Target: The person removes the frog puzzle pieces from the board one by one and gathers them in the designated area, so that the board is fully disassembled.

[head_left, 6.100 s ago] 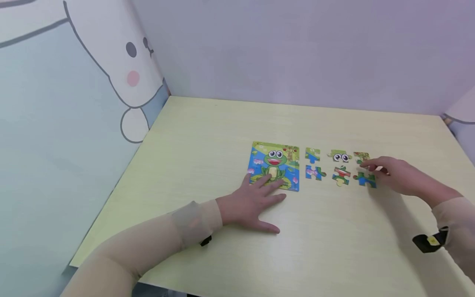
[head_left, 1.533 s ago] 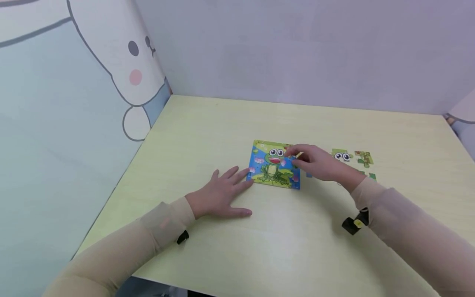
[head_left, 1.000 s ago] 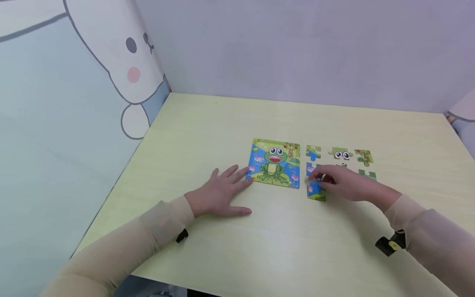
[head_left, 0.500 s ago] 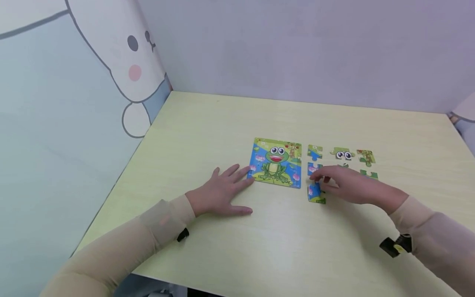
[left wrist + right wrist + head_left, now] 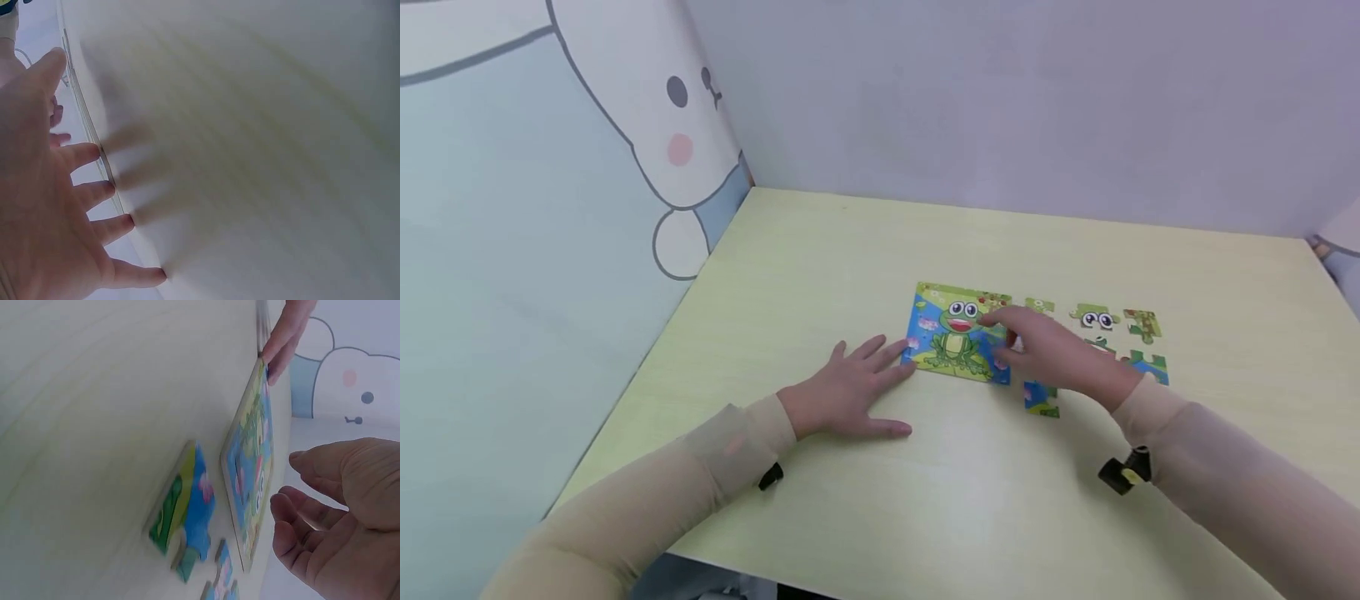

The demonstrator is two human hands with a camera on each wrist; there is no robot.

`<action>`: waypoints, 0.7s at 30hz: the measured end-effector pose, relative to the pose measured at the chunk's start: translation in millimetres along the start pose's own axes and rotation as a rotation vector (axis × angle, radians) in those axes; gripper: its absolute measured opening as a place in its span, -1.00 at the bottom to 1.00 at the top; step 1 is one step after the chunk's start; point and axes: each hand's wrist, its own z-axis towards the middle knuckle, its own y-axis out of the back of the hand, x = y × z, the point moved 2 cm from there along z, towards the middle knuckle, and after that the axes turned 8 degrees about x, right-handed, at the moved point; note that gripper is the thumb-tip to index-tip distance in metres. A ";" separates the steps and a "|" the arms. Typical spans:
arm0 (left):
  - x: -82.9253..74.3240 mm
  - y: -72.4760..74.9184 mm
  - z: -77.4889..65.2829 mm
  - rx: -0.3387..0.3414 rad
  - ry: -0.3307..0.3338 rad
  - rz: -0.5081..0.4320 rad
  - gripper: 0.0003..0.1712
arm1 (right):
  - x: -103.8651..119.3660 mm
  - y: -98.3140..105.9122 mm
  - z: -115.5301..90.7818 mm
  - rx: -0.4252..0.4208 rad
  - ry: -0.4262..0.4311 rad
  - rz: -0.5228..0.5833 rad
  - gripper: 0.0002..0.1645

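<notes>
A square frog jigsaw puzzle (image 5: 955, 346) lies face up on the table. My left hand (image 5: 846, 396) rests flat with spread fingers, its fingertips at the puzzle's lower left edge. Over the right side of the puzzle hovers my right hand (image 5: 1052, 350). In the right wrist view its thumb stands apart from loosely curled fingers, with nothing between them. A blue and green corner puzzle piece (image 5: 187, 506) lies loose beside the puzzle, in front of a pink and blue piece (image 5: 224, 565). The right hand hides part of the puzzle and the pieces behind it in the head view.
Several loose pieces lie right of the puzzle, among them the eyes piece (image 5: 1094, 318), a tree piece (image 5: 1142, 325) and a blue and green piece (image 5: 1150, 367). The pale table (image 5: 865, 250) meets a lilac wall (image 5: 970, 108) at the back.
My right hand let go of the corner piece below the other loose pieces and has moved left over the puzzle. Since the oldest frame, my left hand has slid left to the puzzle's edge.
</notes>
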 end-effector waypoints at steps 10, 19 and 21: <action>-1.4 -1.1 2.2 -0.001 -0.008 0.017 0.02 | 15.0 -23.4 27.3 0.019 0.051 -0.075 -0.33; -0.4 -0.2 2.0 -0.014 -0.010 0.030 0.03 | 11.5 -26.8 25.7 -0.009 0.036 -0.068 -0.29; 0.0 -0.2 1.9 -0.015 -0.011 0.029 0.03 | 11.8 -27.4 26.5 -0.015 0.027 -0.073 -0.28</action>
